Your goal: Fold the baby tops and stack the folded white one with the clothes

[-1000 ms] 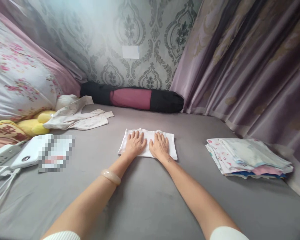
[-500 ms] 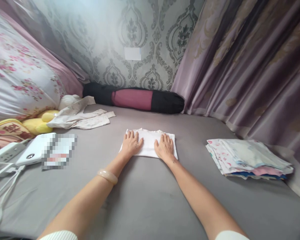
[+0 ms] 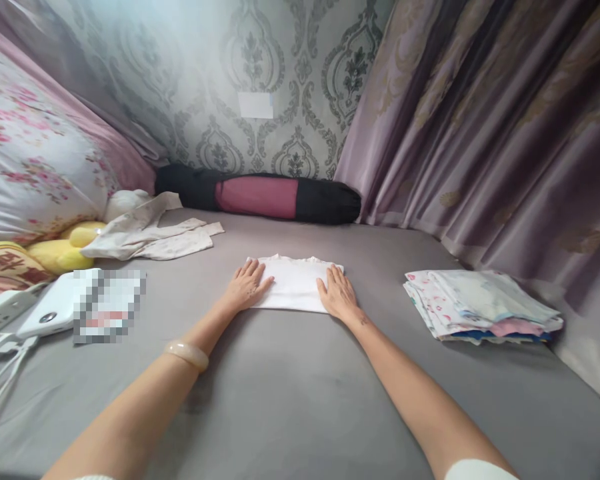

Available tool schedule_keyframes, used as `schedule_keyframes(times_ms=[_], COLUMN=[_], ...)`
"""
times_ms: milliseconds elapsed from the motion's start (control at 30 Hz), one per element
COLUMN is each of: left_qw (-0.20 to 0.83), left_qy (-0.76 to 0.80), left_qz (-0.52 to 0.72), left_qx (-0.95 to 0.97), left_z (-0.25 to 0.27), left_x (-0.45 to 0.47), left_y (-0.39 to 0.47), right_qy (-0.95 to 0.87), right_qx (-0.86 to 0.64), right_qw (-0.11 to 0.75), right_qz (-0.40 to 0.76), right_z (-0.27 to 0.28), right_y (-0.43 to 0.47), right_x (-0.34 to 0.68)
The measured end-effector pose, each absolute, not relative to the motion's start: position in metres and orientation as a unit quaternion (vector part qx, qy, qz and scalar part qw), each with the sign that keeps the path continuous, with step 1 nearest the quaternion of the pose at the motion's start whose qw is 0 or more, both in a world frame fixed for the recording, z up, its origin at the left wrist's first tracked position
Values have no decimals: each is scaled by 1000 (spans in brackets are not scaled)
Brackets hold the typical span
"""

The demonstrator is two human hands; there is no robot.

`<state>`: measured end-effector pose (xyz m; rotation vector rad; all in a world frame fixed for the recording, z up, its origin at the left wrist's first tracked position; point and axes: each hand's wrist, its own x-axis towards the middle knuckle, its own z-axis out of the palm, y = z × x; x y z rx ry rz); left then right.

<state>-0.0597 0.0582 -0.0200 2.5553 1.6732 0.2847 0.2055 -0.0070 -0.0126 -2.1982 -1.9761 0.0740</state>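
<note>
A white garment [image 3: 296, 287], folded into a flat rectangle, lies on the grey bed sheet [image 3: 290, 380] in front of me. Its far edge is slightly wavy. My left hand [image 3: 249, 285] rests flat across its left end, fingers stretched out and thumb pointing inward. At the opposite end my right hand [image 3: 338, 293] lies with its fingers extended over the right edge. Neither hand grips the cloth. A pale bangle [image 3: 187, 355] circles my left forearm.
To the right sits a stack of folded clothes [image 3: 480, 307]. A pale patterned garment [image 3: 153, 237] lies loose at the left, near yellow plush toys [image 3: 63, 253]. Closer are a white power bank [image 3: 60, 307], a power strip [image 3: 7, 310] and cables. A black-and-maroon roll bag [image 3: 257, 197] lies along the wall.
My hands have slid outward toward the two ends of the white garment, baring more of its middle. The view has shifted slightly.
</note>
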Motion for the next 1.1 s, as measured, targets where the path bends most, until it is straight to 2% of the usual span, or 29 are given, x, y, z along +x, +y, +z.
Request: schedule_keyframes(times_ms=[300,700,967,1100], left_qw=[21,39,-78,-36], left_qy=[618,640,583,586], left_qz=[82,52,130,94], left_qx=[782,765,798,804], left_z=[-15,-11,-10,-13], left_x=[-54,-50,-33,-29], left_y=[53,54,43,43], right_qy=[-614,-609,-642,-643], right_qx=[-783,-789,-761,-759], right_qw=[96,77,92,95], right_qz=[4,26,19,28], right_z=[-14,-5,0,-7], right_y=[-7,-8,-6,-4], right_x=[202,200,191,188])
